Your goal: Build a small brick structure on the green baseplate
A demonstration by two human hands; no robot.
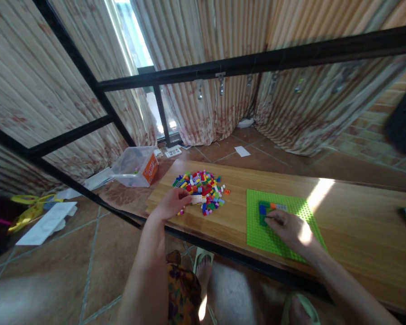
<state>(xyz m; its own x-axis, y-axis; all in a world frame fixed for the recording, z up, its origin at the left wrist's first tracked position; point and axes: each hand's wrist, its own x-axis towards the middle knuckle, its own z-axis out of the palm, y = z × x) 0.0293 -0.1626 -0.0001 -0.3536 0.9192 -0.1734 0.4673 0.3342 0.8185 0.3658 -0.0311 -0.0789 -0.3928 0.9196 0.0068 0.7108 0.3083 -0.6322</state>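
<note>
My left hand (pixel 172 203) pinches a pale brick (pixel 196 199) at the near edge of the many-coloured brick pile (pixel 203 189) on the wooden worktop (pixel 352 225). My right hand (pixel 287 228) presses fingertips onto small blue, orange and green bricks (pixel 267 208) stuck on the green baseplate (pixel 274 237). A clear plastic box (pixel 135 167) lies tipped on the floor, its contents unclear.

A loose heap of small bricks (pixel 203 190) in many colours lies on the wooden table. To its right lies a flat green baseplate (pixel 274 234), square to the table edge, bearing a low cluster of blue, orange, grey and green bricks (pixel 269 208) near its far-left corner.
</note>
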